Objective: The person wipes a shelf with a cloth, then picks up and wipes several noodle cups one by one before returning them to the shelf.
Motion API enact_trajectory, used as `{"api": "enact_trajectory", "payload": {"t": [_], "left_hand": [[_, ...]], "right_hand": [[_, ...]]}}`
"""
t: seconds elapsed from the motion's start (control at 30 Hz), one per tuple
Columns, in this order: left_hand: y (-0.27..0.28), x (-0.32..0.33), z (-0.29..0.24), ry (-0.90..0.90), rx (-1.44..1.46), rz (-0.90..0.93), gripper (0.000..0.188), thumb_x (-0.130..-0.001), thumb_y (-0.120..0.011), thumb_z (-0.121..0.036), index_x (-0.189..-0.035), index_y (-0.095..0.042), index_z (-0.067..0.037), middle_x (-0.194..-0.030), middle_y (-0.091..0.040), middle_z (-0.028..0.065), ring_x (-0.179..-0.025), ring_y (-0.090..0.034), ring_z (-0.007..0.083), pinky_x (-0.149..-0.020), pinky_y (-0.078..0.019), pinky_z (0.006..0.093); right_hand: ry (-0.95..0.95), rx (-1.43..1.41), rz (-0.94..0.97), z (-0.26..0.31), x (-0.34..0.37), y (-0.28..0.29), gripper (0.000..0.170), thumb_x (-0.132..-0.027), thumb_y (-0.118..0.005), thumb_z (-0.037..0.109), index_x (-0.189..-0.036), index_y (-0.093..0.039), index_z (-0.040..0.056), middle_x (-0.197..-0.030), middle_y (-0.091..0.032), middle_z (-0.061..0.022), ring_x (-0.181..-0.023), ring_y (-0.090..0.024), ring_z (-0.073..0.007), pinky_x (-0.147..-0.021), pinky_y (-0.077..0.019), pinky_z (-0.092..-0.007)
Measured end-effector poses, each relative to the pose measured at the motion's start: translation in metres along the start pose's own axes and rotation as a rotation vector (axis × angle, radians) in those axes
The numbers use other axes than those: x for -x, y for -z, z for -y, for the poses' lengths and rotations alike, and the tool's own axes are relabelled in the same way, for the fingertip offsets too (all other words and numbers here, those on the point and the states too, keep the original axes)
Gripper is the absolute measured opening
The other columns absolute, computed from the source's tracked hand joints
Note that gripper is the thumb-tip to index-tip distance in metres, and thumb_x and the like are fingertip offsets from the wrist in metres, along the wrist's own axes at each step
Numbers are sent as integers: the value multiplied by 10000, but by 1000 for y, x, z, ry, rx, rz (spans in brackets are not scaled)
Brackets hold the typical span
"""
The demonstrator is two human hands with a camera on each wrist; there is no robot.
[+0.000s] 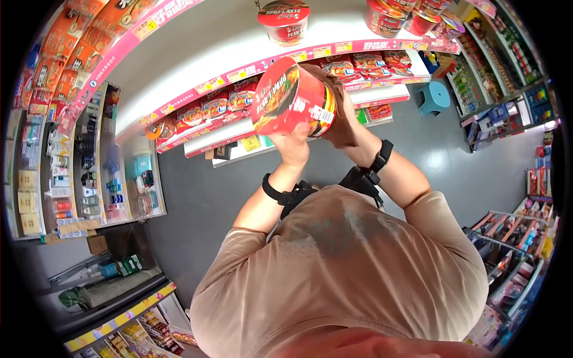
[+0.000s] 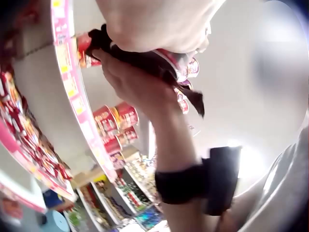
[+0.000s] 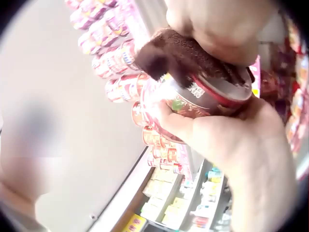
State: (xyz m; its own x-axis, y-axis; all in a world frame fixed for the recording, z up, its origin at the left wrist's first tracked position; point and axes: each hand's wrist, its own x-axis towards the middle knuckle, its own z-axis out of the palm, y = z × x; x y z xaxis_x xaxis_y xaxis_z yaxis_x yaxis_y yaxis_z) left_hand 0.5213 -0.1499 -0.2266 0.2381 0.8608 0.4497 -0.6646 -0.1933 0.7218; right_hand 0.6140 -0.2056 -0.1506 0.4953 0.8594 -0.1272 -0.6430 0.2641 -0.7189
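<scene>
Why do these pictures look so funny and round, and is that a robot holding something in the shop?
No robot here: it's a person using two bare hands. Three little cameras took the pictures. The first is worn on the head, looking forward and down, so you see the arms. The second is on the left wrist and the third on the right wrist, so hands look huge.

The left hand holds a big red tub. The right hand holds a brown cloth against it. More red tubs stand on the white shelf, with red packets below.
</scene>
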Motion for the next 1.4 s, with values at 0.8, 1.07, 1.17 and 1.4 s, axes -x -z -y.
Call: {"api": "enact_trajectory", "payload": {"t": [0.8,1.07,1.17,1.4], "left_hand": [[-25,-73,8,-161,-200,-26,944,-703,-926,-177,-1377,-280,-36,-1345,-477,143,-1224,-533,227,-1067,-460,415],[-42,-174,37,-186,-563,41,1186,-599,-985,-163,-1437,-159,-23,-1384,-396,190,-1274,-463,266,-1100,-407,417],[-45,-206,60,-250,-624,20,1170,-599,-980,-145,-1433,-170,-18,-1385,-399,187,-1274,-464,266,-1111,-394,419],[-70,-243,95,-232,-840,80,1218,-614,-972,-258,-1437,-126,45,-1374,-396,237,-1293,-448,309,-1117,-373,426]], "right_hand": [[93,297,209,17,14,56,390,-1026,-554,218,-1365,-483,37,-1167,-625,-39,-1018,-629,-145,-800,-532,-258],[-44,-34,28,66,-16,134,384,-1030,-536,232,-1376,-494,74,-1148,-629,-48,-939,-619,-137,-701,-515,-246],[161,112,146,75,-23,192,428,-1043,-508,207,-1425,-438,26,-1379,-555,-118,-1198,-589,-213,-975,-522,-311],[69,-64,-180,106,-41,259,350,-1058,-491,241,-1362,-506,67,-1203,-626,-87,-986,-646,-165,-732,-564,-258]]}}
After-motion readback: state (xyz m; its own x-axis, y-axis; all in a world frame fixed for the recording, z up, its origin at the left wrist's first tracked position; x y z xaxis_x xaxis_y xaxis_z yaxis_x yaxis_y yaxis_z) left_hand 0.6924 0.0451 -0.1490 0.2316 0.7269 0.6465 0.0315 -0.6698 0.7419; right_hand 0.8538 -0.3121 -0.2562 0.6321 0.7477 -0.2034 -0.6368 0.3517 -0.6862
